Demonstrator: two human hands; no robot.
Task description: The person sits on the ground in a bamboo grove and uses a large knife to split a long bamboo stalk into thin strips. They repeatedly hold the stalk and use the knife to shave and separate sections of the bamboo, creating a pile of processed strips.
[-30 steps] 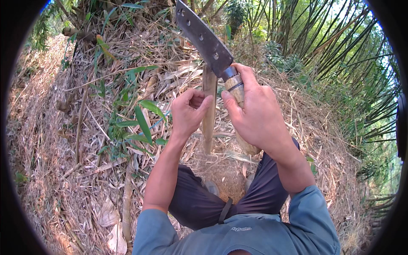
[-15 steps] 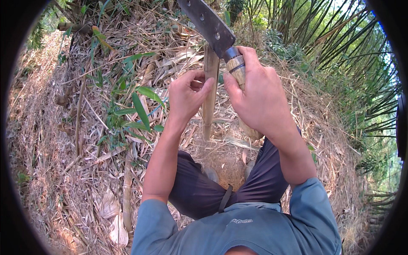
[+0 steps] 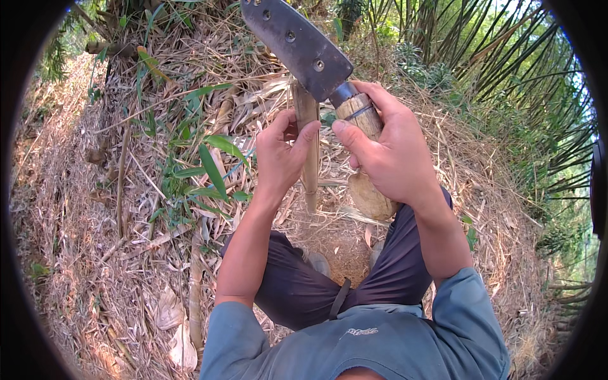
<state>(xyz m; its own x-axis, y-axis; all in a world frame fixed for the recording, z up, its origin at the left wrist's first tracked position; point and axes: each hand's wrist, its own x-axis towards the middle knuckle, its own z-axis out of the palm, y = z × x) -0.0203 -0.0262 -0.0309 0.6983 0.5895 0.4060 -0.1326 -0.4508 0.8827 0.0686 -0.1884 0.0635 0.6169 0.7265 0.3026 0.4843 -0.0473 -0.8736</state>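
Observation:
In front of me, my right hand [image 3: 396,149] is closed round the wooden handle [image 3: 364,117] of a machete. Its broad dark blade [image 3: 297,47], with several holes along it, points up and left. My left hand [image 3: 283,149] pinches the side of a split bamboo piece [image 3: 308,149], thumb toward me and fingers partly hidden. The bamboo stands roughly upright between my hands, and its top end meets the lower edge of the blade. Whether the edge has bitten into it, I cannot tell. The handle's thick butt [image 3: 370,199] hangs below my right hand.
Dry bamboo leaves and straw [image 3: 126,253] cover the ground. Green leafy shoots [image 3: 212,168] rise left of my left hand. Dense bamboo stems [image 3: 506,82] stand at the right. My bent knees [image 3: 285,278] are below my hands, with my shoes between them.
The machete has come down slightly and its blade has swung flatter, showing more of its face. The bamboo's top has shifted a little left. My left hand keeps its hold.

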